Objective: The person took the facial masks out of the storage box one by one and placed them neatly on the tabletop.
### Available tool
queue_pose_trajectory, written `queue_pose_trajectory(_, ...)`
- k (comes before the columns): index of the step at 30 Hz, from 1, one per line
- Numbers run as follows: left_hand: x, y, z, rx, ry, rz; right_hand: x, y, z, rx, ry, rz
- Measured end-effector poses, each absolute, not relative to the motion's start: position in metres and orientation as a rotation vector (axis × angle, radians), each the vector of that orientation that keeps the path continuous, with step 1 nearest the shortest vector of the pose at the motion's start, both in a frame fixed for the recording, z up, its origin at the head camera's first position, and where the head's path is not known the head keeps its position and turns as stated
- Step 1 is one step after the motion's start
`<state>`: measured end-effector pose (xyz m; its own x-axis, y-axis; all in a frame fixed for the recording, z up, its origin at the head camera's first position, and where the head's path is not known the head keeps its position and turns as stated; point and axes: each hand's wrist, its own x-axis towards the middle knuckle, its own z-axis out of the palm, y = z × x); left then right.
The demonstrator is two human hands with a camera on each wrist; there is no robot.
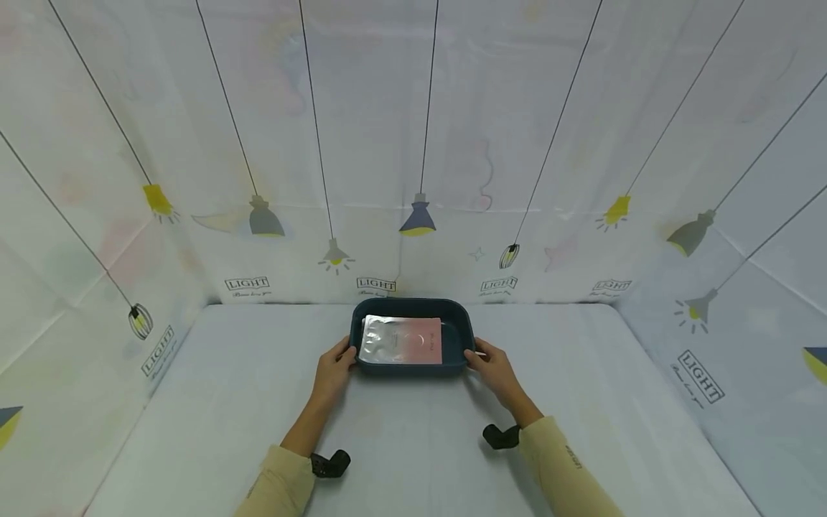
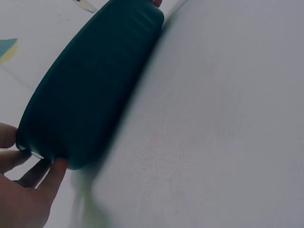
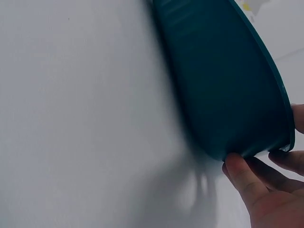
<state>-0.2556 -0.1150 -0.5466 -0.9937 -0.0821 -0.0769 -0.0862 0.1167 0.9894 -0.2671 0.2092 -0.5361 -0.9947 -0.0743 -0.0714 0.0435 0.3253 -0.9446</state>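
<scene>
A dark teal plastic basin (image 1: 457, 332) with rounded corners is at the back middle of the white table. Inside it lies a flat sachet (image 1: 400, 340), silver on the left and pink on the right. My left hand (image 1: 332, 372) grips the basin's left end, and my right hand (image 1: 494, 370) grips its right end. In the left wrist view, the fingers (image 2: 53, 178) press the basin's end wall (image 2: 90, 80) near the rim. The right wrist view shows fingers (image 3: 244, 178) touching the lower side of the basin wall (image 3: 223, 80).
A white cloth covers the table (image 1: 413, 445). Behind it and at both sides hang white sheets (image 1: 362, 108) printed with lamps and the word LIGHT. A black wrist camera (image 1: 331, 464) sits on the left wrist, another black camera (image 1: 501, 436) on the right.
</scene>
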Motion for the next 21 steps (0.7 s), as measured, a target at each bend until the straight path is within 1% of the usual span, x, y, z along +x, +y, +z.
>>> queue_pose_trajectory(6,-0.248,-0.127,-0.547,-0.198,2.329,2.102,-0.262,0.197,-0.533,-0.062,2.475,-1.773)
queue_pose_trajectory(13,-0.234,-0.141,-0.549,-0.251,2.264,2.156,-0.242,0.177,-0.512,-0.114,2.459,-1.776)
queue_pose_trajectory(21,-0.229,-0.159,-0.539,-0.284,2.234,2.184,-0.254,0.162,-0.528,-0.141,2.508,-1.781)
